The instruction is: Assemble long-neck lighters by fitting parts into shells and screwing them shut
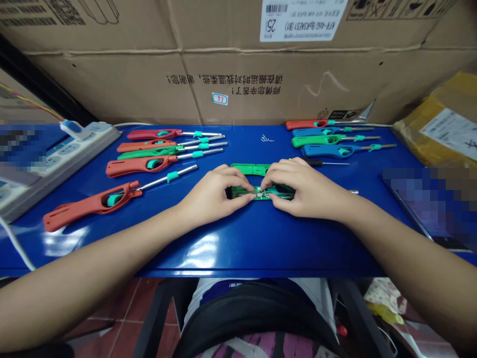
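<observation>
An opened green lighter body (257, 189) lies on the blue table (238, 243) at the centre, its inner parts showing. My left hand (212, 194) pinches its left end with curled fingers. My right hand (301, 186) grips its right part, thumb and fingertips pressed on the inside. A green half shell (250, 169) lies just behind my hands. A metal tip (354, 191) sticks out past my right wrist.
Several red and green long-nozzle lighters (156, 149) lie at the left. A red, a green and two blue lighters (335, 136) lie at the back right, with a thin screwdriver (328, 162) in front. A power strip (70, 149) sits far left. Cardboard boxes (238, 74) wall the back.
</observation>
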